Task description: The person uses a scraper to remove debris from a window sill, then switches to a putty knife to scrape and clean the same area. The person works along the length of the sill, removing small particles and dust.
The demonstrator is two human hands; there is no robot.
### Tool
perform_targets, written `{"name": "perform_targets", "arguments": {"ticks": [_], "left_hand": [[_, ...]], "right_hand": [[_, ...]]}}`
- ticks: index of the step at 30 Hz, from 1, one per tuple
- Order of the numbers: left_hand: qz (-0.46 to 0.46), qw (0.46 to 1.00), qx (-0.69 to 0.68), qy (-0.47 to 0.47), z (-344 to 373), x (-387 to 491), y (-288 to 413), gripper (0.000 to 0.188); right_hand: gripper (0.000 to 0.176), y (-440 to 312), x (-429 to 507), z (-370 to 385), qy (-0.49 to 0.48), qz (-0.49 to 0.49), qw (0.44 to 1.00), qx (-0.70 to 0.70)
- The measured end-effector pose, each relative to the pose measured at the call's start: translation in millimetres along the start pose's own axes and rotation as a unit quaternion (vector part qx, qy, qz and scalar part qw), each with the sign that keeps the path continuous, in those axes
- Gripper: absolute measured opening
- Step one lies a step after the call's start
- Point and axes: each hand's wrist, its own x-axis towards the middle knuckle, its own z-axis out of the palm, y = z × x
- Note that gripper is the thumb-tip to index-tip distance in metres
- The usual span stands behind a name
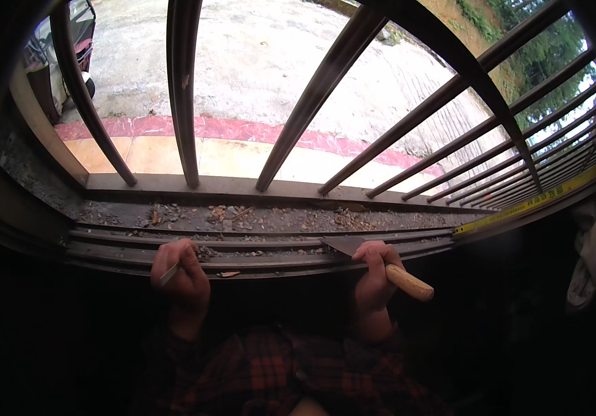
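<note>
My right hand (379, 270) grips a putty knife by its wooden handle (410, 283). The knife's flat metal blade (343, 244) points left and lies at the tracks of a sliding-window frame (266, 244). At the left of the same tracks, my left hand (181, 270) is closed on a thin flat strip (170, 274); its material is unclear and its far end is hidden by the fingers. Grit and small debris (220, 213) lie along the sill and in the grooves. A reddish-brown chip (228, 274) rests on the near track between my hands.
Metal window bars (186, 93) rise just beyond the sill. A yellow strip bearing writing (537, 202) runs along the right of the frame. Pale cloth (591, 260) hangs at the right. Outside are tiles (162, 156), concrete ground (256, 67) and part of a vehicle (82, 57).
</note>
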Motion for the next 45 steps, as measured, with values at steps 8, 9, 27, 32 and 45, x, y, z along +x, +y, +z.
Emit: {"name": "perform_targets", "arguments": {"ticks": [8, 9, 27, 32, 45], "left_hand": [[-0.014, 1.000, 0.001, 0.004, 2, -4, -3, 0.026], [-0.015, 1.000, -0.001, 0.006, 1, -4, -2, 0.026], [-0.015, 0.999, 0.032, -0.018, -3, 0, 3, 0.022], [-0.012, 1.000, 0.022, -0.013, -2, -1, 3, 0.020], [-0.017, 1.000, 0.018, -0.018, -2, -3, 2, 0.025]], "right_hand": [[0.016, 5, 35, -18, -0.037, 0.072, 0.996, -0.029], [0.015, 11, 27, -16, -0.021, 0.037, 0.999, -0.012], [0.015, 17, 1, -13, 0.082, -0.039, 0.995, 0.044], [0.014, 3, 10, -29, 0.040, 0.015, 0.998, -0.043], [0.018, -2, 13, 19, -0.073, 0.071, 0.994, 0.040]]}}
